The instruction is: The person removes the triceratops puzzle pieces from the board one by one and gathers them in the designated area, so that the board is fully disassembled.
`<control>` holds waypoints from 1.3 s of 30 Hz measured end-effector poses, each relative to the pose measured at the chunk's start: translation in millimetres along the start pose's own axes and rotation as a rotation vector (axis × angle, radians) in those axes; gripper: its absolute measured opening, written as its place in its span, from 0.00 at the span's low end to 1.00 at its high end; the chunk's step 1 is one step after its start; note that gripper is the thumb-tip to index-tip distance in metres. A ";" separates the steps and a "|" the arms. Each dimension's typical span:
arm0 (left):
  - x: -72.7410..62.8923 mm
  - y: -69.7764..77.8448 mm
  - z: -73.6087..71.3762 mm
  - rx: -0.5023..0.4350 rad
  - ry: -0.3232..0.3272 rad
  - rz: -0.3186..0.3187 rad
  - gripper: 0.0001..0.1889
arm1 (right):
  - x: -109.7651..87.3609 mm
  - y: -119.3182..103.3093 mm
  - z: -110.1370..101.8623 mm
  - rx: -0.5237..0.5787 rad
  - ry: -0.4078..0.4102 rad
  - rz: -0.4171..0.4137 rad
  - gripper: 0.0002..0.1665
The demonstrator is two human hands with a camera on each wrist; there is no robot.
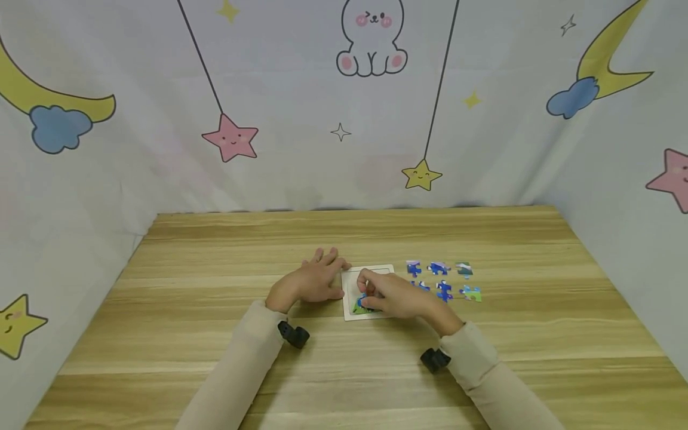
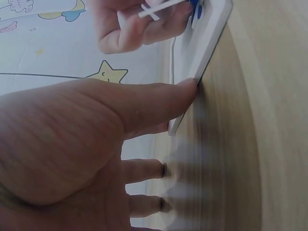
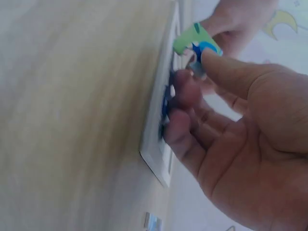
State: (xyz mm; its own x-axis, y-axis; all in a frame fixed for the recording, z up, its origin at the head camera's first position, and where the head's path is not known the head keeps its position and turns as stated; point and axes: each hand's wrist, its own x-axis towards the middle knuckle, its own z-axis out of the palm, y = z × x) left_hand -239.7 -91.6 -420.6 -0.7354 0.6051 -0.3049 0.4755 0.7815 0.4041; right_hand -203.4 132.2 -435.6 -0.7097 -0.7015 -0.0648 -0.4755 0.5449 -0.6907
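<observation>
A white-rimmed puzzle tray lies on the table between the hands. My left hand has its thumb against the tray's left edge, and its spread fingertips touch the table beside it. Over the tray, my right hand pinches a green and blue jigsaw piece between thumb and finger. In the left wrist view the held piece's white edge sticks out of the fingers. Dark blue pieces lie in the tray under the right fingertips, partly hidden by them.
Several loose jigsaw pieces lie in two rows right of the tray; the right hand partly covers one. The wooden table ends at a printed white curtain behind and at both sides.
</observation>
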 end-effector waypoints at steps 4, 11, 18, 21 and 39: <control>-0.3 0.8 -0.4 0.007 0.000 -0.001 0.29 | -2.5 1.5 -8.8 0.073 -0.058 -0.027 0.07; 1.5 1.4 -1.0 0.009 0.002 -0.008 0.28 | -9.9 10.3 -28.5 0.167 -0.067 -0.022 0.05; 1.7 1.2 -1.8 -0.003 -0.004 -0.008 0.28 | -25.3 16.4 -53.1 0.172 -0.026 0.061 0.05; 1.0 0.5 -1.9 -0.005 -0.005 -0.002 0.29 | -32.4 22.4 -61.8 0.164 -0.017 0.081 0.04; -0.4 -3.6 1.3 -0.039 -0.006 0.014 0.26 | -53.0 39.4 -73.7 0.221 -0.220 0.215 0.04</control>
State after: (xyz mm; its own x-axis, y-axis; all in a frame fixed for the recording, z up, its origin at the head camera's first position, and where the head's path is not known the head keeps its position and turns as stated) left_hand -240.5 -94.5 -423.1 -0.7260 0.6168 -0.3042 0.4663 0.7666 0.4415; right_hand -222.8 224.7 -406.2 -0.6409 -0.6769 -0.3620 -0.1872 0.5952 -0.7815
